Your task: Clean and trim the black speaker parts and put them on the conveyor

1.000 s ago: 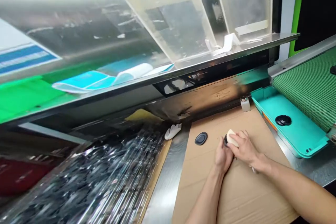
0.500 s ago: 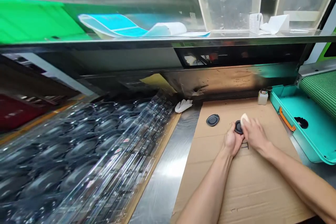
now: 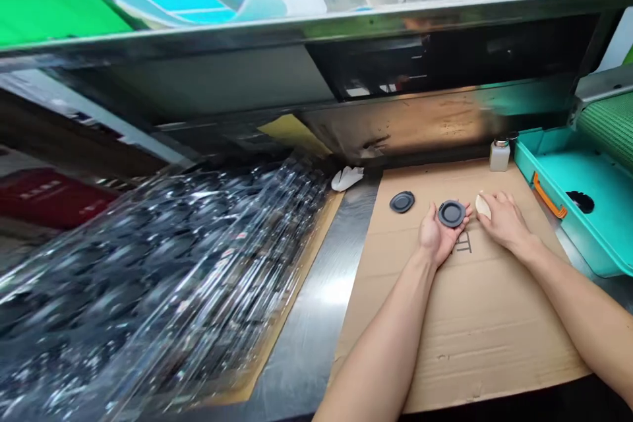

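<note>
My left hand (image 3: 438, 235) is turned palm up and holds a dark grey, round lid-like part (image 3: 451, 213) on its fingers, with the raised ring facing up. Just to the right, my right hand (image 3: 507, 217) pinches a cream-white pad (image 3: 482, 206), which is apart from the part. A second dark part (image 3: 402, 202) of similar shape lies to the left on the cardboard sheet (image 3: 459, 336). My right fingertips are partly hidden behind the hand.
Clear plastic trays (image 3: 198, 290) holding dark parts fill the left side. A crumpled white tissue (image 3: 347, 178) lies beside them. At the back right stand a small white bottle (image 3: 499, 156) and a teal bin (image 3: 593, 237) with an orange handle. A metal shelf edge (image 3: 247, 25) crosses above.
My right hand has drawn the pad off the part and moved to the right. My left hand has opened out flatter under the part. The view has tilted downward.
</note>
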Tool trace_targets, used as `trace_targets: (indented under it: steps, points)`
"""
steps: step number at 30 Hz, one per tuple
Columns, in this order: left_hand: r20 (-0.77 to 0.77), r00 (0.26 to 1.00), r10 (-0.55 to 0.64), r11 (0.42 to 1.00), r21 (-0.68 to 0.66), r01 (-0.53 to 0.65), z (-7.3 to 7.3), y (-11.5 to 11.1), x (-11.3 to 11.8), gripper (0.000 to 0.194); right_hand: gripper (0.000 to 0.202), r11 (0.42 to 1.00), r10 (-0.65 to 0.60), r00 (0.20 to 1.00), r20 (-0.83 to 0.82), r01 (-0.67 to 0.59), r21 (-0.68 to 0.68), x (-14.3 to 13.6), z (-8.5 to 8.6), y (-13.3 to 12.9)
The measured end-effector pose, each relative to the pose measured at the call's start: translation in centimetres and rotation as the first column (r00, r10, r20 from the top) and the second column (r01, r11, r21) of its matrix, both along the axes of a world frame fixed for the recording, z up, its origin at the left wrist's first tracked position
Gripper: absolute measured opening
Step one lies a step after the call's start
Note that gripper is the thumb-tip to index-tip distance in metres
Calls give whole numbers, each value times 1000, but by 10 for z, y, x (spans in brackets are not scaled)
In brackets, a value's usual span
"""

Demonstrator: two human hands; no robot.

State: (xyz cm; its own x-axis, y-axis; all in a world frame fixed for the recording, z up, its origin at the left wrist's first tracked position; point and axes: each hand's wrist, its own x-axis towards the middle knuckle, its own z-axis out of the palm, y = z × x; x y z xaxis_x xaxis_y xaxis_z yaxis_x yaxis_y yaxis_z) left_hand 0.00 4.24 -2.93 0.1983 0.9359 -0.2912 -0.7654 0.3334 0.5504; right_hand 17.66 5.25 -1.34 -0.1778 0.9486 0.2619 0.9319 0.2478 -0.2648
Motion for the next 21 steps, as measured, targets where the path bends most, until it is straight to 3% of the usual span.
trace_targets:
  steps: [6, 10, 16, 19, 21]
  points:
    - [11, 999, 49, 999, 18, -49, 2, -2, -9, 40, 44, 989, -79, 990, -119, 63, -132, -3, 7, -3]
    - [-12, 996, 93, 995, 40, -93, 3, -4, -4, 37, 37, 990, 112, 918, -381, -135, -33, -14, 8, -9]
    - [-88, 996, 19, 993, 114, -9, 0, -6, 6, 35, 30, 956, 238, 826, -511, -293, -29, -30, 1, -16]
    - [-106, 994, 0, 997, 80, 8, -1, -7, 7, 39, 27, 906, 329, 806, -493, -416, -75, -23, 5, -13]
    - [-120, 993, 15, 998, 64, -7, -3, -7, 7, 37, 25, 910, 316, 869, -382, -391, -136, -17, 9, -13]
